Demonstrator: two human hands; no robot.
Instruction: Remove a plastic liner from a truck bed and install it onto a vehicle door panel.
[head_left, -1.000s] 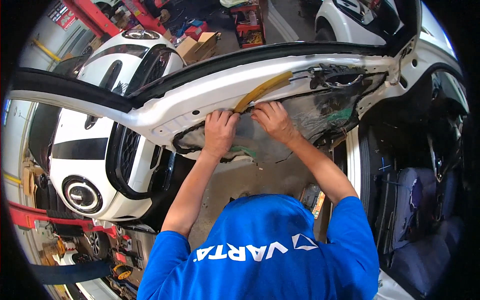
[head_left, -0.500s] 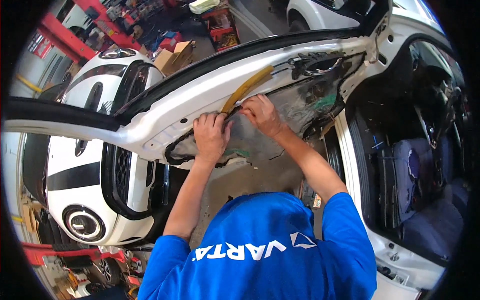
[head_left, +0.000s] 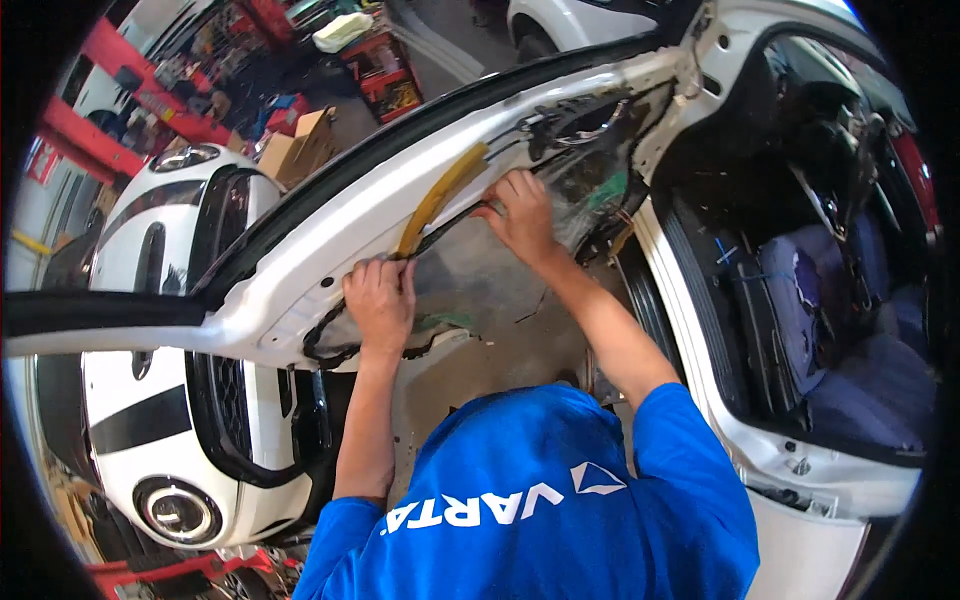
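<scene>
A white car door (head_left: pixel 270 310) stands open in front of me, its inner side bare of trim. A clear plastic sheet (head_left: pixel 470 270) with a black sticky border hangs over its inner panel. My left hand (head_left: pixel 380 305) is closed at the sheet's upper edge, just below the lower end of a yellow-brown foam strip (head_left: pixel 440 195). Farther right along that edge, my right hand (head_left: pixel 522 215) pinches the dark border between thumb and fingers. The door's handle mechanism (head_left: pixel 575 125), with a cable, lies beyond the right hand. The fingertips are partly hidden.
The car's cabin, with a worn purple-grey seat (head_left: pixel 800 300), opens on the right. A white car with black stripes (head_left: pixel 150 420) stands close on the left. Behind the door are cardboard boxes (head_left: pixel 300 150), a red tool cart (head_left: pixel 385 75) and red lift posts (head_left: pixel 150 90).
My right hand has slid up and right along the sheet's edge, so the hands are farther apart. My left hand has shifted slightly down-left. The whole view has turned a little.
</scene>
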